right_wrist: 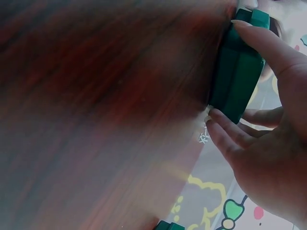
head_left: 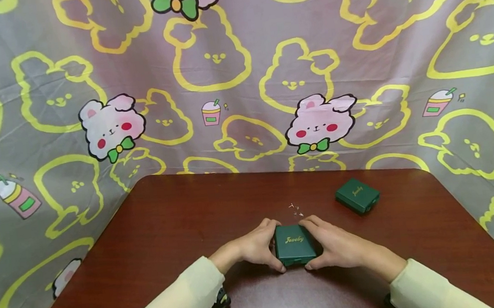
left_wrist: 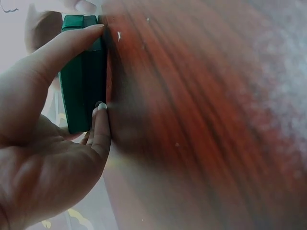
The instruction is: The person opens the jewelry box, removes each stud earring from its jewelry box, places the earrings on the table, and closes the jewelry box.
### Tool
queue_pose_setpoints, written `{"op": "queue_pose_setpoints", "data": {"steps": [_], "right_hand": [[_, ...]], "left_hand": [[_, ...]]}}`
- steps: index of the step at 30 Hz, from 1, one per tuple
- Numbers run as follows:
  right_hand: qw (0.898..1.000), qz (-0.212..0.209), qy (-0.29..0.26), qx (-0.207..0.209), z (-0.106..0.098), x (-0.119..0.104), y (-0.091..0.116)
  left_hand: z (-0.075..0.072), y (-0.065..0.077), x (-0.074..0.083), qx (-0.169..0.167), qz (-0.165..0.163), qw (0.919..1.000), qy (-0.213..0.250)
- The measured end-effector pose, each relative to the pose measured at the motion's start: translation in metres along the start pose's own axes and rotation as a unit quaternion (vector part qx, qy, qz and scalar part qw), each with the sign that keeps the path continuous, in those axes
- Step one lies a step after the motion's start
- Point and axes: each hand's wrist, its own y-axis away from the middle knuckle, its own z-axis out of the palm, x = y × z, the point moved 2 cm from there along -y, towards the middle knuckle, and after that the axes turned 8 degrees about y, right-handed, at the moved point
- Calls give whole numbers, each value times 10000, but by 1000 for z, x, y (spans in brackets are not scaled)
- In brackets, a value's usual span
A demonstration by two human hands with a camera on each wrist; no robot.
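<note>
A closed green jewelry box [head_left: 295, 243] with gold "Jewelry" lettering sits on the table in front of the person. From its left side the left hand [head_left: 258, 245] grips it, thumb at the near corner and fingers at the far one. The right hand [head_left: 335, 241] holds the opposite side in the same way. In the left wrist view the thumb lies along the green box [left_wrist: 79, 81]. The right wrist view has the box [right_wrist: 240, 67] between thumb and fingers. Small silvery jewelry pieces [head_left: 298, 214] lie just beyond the box.
A second green jewelry box [head_left: 357, 195], also closed, lies farther back on the right. The dark red wooden table [head_left: 157, 243] meets a grey patterned cloth [head_left: 241, 94] hanging at its back and sides.
</note>
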Motion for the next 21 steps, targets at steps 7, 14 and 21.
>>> {"op": "queue_pose_setpoints", "data": {"steps": [7, 14, 21], "right_hand": [[9998, -8, 187, -116, 1, 1, -6], [9991, 9, 418, -24, 1, 1, -8], [9990, 78, 374, 229, -9, 5, -2]], "left_hand": [[-2, -1, 0, 24, 34, 10000, 66], [-2, -2, -2, 45, 19, 9999, 88], [-1, -1, -2, 145, 268, 9987, 397]]}}
